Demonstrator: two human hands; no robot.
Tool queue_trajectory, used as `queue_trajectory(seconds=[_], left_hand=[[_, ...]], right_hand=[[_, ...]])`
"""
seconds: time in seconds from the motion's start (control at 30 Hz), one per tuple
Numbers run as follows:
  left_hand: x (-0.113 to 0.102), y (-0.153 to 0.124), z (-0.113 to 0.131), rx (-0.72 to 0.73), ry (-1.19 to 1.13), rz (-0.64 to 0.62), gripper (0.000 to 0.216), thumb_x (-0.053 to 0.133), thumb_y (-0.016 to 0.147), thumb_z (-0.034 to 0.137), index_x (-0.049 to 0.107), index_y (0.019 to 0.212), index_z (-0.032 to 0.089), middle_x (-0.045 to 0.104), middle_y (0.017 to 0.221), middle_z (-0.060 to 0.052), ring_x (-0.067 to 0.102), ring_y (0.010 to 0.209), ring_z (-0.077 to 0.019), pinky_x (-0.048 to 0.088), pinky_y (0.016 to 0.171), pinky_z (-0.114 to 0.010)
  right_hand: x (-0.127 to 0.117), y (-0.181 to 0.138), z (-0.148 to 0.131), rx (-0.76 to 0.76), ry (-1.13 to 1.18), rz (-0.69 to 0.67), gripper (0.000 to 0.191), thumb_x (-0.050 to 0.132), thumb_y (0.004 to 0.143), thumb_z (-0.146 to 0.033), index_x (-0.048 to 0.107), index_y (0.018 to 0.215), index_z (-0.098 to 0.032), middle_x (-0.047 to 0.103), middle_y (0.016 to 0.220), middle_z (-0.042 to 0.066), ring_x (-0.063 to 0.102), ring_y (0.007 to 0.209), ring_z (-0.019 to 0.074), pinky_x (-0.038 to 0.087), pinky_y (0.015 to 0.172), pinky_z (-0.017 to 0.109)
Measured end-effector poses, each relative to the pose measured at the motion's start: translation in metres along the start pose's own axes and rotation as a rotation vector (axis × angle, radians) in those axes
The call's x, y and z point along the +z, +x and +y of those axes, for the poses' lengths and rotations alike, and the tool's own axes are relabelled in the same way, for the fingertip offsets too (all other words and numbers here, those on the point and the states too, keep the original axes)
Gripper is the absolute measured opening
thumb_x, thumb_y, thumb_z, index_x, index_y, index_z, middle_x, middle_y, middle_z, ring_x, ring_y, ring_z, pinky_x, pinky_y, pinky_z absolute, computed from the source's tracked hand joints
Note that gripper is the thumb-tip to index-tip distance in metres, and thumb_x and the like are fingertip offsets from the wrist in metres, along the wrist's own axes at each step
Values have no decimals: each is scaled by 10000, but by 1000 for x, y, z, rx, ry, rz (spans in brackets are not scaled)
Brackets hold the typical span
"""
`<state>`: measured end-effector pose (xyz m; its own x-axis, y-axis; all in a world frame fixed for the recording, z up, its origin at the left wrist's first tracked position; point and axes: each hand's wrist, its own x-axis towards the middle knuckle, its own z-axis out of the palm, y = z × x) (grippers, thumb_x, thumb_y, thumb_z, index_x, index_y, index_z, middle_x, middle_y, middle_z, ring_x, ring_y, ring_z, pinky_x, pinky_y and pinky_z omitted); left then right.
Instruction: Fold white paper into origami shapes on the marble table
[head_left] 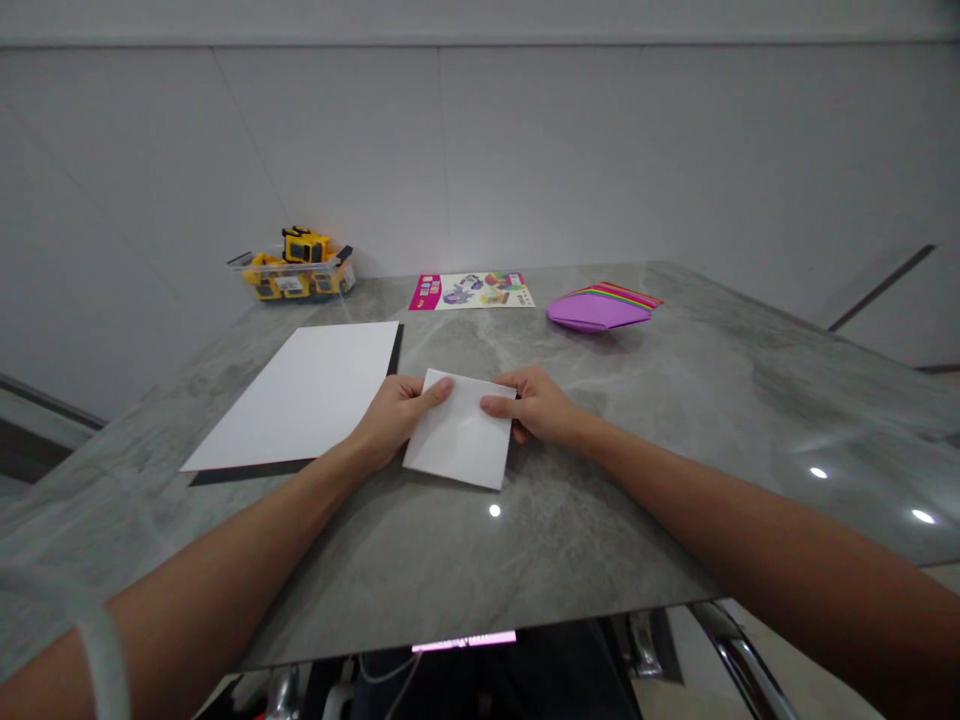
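A small folded white paper [459, 438] lies flat on the grey marble table [600, 480] in front of me. My left hand [394, 415] rests on its left edge, thumb pressed on top and fingers curled under the side. My right hand [534, 403] holds the top right corner, thumb lying on the paper and fingers curled behind. Both hands pinch the same sheet at its far corners.
A large white sheet on a black board [300, 393] lies to the left. At the back are a clear tub of yellow toy trucks [296, 268], a colourful instruction sheet [472, 291] and a stack of coloured paper with purple on top [600, 307]. A chair frame [739, 665] shows below the table edge.
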<state>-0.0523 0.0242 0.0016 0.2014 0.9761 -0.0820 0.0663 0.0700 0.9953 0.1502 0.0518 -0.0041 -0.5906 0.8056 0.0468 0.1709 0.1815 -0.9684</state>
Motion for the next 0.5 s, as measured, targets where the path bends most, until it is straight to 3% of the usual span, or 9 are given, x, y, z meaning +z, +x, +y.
queue_trajectory(seconds=[0.13, 0.3, 0.5], left_hand=[[2, -3, 0, 35, 1, 0, 325, 677, 712, 436, 639, 640, 121, 636, 570, -36, 551, 463, -134, 384, 435, -224], [4, -4, -4, 121, 48, 146, 317, 633, 748, 435, 594, 615, 149, 562, 514, 10, 472, 425, -102, 310, 398, -205], [8, -5, -2, 187, 128, 283, 438, 580, 794, 436, 416, 475, 184, 379, 422, 51, 309, 379, -70, 204, 366, -207]], right_hand=[[0, -2, 0, 16, -15, -98, 244, 597, 763, -346, 566, 656, -129, 490, 452, -46, 388, 308, 47, 246, 293, 157], [4, 0, -2, -4, -29, -58, 258, 581, 774, -358, 533, 644, -141, 473, 455, -52, 391, 322, 48, 254, 307, 159], [5, -1, -2, -47, -59, -48, 270, 574, 782, -389, 547, 676, -142, 471, 472, -50, 396, 335, 53, 266, 323, 167]])
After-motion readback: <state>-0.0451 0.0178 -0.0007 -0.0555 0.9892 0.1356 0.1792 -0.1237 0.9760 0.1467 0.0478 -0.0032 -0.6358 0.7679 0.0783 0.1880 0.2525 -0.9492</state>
